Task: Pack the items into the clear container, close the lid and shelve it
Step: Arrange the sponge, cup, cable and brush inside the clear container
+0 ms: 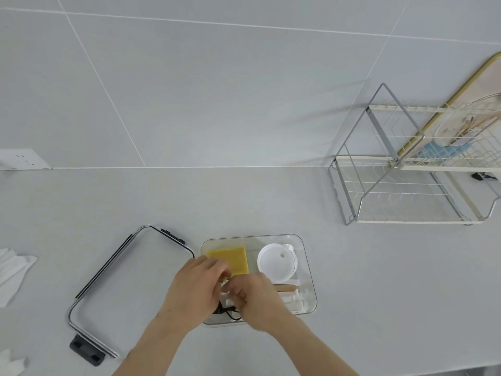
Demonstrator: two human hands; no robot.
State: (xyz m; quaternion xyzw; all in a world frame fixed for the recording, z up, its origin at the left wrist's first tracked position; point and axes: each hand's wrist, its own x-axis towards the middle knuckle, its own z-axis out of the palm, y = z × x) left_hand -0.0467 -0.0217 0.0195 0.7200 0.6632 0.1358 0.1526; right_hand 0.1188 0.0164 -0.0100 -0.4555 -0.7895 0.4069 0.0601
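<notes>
Surface (271,202): a pale grey counter under a tiled wall carries everything; white cloths or papers lie at its left edge.
Rack (406,183): a two-tier wire shelf stands at the far right, well apart from the work, its lower tier bare; this is presumably where the box ends up, so shelving is not yet done.
Lid (130,289): the clear, black-edged lid with dark clips lies flat on the surface just left of the box, so closing is also still to come.
Clear container (309,270): open, near the front edge, already partly packed.
Left hand (193,291): over the near-left end of the container, fingers curled toward the right hand; what it pinches is hidden.
Right hand (257,299): knuckles up beside the left, fingers closed around something small and pale, possibly a white item; the view is too blurred to name it.
White round lid-like piece (276,263): inside, at the far right.
Yellow sponge (233,259): inside, at the far left.
Wooden-handled tool (287,288): inside, along the right, beside white pieces.
Black cord (227,312): inside, under the hands.
Progress: packing looks close to finished; lidding and shelving remain.
</notes>
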